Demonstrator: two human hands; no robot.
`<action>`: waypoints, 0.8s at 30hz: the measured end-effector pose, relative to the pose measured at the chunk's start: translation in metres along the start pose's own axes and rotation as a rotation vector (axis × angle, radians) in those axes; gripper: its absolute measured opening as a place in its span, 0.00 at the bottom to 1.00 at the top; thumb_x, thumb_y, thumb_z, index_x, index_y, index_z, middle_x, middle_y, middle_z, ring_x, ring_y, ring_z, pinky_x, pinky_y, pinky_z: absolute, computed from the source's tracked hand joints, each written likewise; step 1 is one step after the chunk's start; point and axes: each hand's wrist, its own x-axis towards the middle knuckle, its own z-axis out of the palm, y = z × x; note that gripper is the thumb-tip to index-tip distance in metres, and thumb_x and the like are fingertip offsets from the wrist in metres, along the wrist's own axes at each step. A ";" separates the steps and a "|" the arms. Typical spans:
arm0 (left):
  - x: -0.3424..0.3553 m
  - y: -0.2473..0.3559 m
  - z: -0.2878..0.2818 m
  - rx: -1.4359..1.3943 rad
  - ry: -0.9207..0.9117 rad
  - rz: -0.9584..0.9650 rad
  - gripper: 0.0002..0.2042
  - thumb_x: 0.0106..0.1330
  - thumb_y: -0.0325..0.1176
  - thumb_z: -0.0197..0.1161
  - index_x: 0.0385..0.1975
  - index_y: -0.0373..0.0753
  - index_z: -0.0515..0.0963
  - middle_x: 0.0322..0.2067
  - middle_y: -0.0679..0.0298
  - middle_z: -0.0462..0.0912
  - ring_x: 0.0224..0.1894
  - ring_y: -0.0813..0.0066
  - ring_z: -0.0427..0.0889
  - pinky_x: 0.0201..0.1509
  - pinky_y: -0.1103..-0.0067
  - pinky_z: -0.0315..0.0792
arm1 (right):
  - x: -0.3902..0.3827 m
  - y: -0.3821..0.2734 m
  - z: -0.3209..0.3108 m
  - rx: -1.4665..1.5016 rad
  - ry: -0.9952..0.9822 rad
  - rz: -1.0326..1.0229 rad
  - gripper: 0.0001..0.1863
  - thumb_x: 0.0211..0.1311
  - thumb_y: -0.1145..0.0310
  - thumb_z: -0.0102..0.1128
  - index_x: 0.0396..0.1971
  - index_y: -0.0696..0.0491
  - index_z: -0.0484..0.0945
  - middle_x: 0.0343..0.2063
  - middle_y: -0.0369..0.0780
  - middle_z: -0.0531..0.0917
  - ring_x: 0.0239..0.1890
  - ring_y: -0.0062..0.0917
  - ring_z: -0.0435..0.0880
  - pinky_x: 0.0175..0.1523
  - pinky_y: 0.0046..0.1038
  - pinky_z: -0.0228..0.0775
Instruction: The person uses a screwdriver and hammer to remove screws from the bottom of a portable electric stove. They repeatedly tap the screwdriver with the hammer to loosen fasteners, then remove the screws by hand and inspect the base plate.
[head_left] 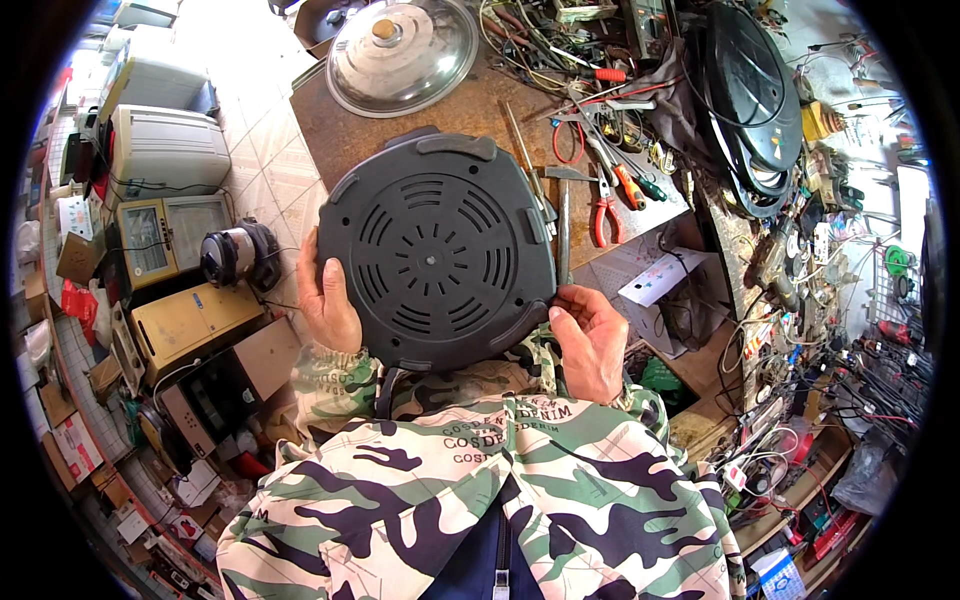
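A black appliance (432,250) with rounded corners is held up in front of my chest, its underside facing me. Vent slots ring a small central screw on that underside, and dark feet sit along the rim. My left hand (330,310) grips the left edge, thumb on the face and fingers along the side. At the lower right corner, my right hand (592,340) holds the edge between thumb and bent fingers. The appliance's far side is hidden.
A brown workbench (330,125) carries a glass lid (402,55), a hammer (564,225), red-handled pliers (607,215) and an orange screwdriver (628,185). Tangled wires and a black oval appliance (750,100) crowd the right. Old appliances, including a yellow box (200,325), stand on the left floor.
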 end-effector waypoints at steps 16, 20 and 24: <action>-0.002 0.008 0.001 0.024 0.028 -0.020 0.24 0.78 0.34 0.53 0.68 0.26 0.66 0.64 0.50 0.74 0.66 0.63 0.72 0.73 0.71 0.62 | 0.023 -0.007 0.001 -0.234 -0.009 -0.103 0.17 0.62 0.73 0.68 0.44 0.70 0.80 0.30 0.45 0.87 0.32 0.23 0.84 0.39 0.27 0.77; -0.003 0.012 0.001 0.031 0.029 -0.032 0.24 0.78 0.34 0.53 0.68 0.26 0.66 0.65 0.50 0.73 0.66 0.63 0.73 0.73 0.70 0.63 | 0.029 -0.011 0.007 -0.241 0.017 -0.123 0.17 0.61 0.72 0.68 0.44 0.70 0.80 0.30 0.45 0.87 0.32 0.23 0.84 0.39 0.28 0.78; -0.005 0.017 0.001 0.036 0.031 -0.022 0.24 0.78 0.34 0.52 0.69 0.25 0.66 0.65 0.49 0.73 0.66 0.63 0.73 0.73 0.70 0.63 | 0.036 -0.016 0.009 -0.259 0.004 -0.139 0.17 0.60 0.72 0.68 0.43 0.70 0.80 0.30 0.44 0.87 0.32 0.22 0.84 0.40 0.27 0.78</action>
